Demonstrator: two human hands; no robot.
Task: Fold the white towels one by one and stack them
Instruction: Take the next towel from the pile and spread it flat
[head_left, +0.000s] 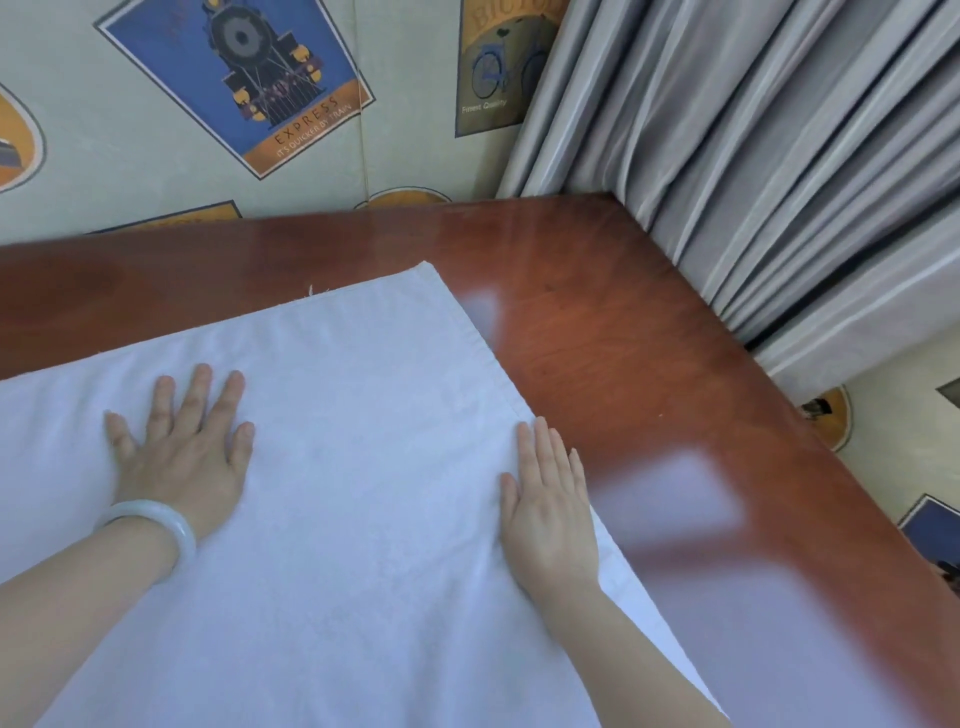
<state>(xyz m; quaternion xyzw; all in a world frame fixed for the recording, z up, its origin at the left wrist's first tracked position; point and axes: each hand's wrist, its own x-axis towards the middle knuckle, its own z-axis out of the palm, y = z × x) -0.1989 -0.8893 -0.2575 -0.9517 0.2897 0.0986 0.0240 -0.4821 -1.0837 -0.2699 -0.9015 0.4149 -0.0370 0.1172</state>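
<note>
Fingers spread, the left hand (182, 457) presses flat on the towel (353, 467) at centre left; the right hand (550, 512), fingers together, lies flat along its right edge on the table (649, 338).

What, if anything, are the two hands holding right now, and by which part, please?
Nothing is gripped. The left hand and the right hand lie flat, fingers straight, on the white towel, the right one near its right edge.
</note>
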